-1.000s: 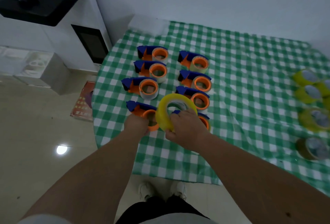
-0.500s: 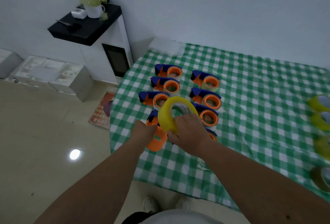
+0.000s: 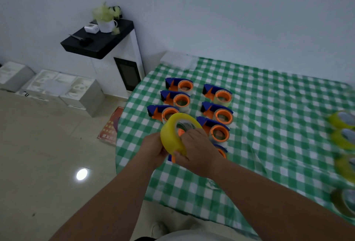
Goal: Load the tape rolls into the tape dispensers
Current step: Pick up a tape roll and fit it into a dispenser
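1. Above the near left edge of the counter point(image 3: 269, 106), which is covered by a green-and-white checked cloth, both hands meet around one yellow tape roll point(image 3: 172, 135).
2. Right hand point(image 3: 199, 152): fingers curled over the roll's near rim, thumb under it; the roll is gripped, tilted, its open core facing up and away.
3. Left hand point(image 3: 153, 150): fingers curled around something behind and below the roll. A small blue-and-orange piece point(image 3: 172, 158) shows under the roll; most of it is hidden, so I cannot tell exactly what it is.
4. Tape dispensers, blue and orange, lie on the cloth in two columns beyond the hands: left column point(image 3: 175, 97), right column point(image 3: 219, 113). The nearest one in the right column point(image 3: 221, 151) is mostly hidden by the right hand.
5. More yellow tape rolls point(image 3: 343, 139) lie along the right edge of the counter, well apart from the dispensers, blurred.
6. Left of the counter: a white cabinet with a black top point(image 3: 99, 43) against the wall, and grey boxes point(image 3: 63, 91) on the floor.
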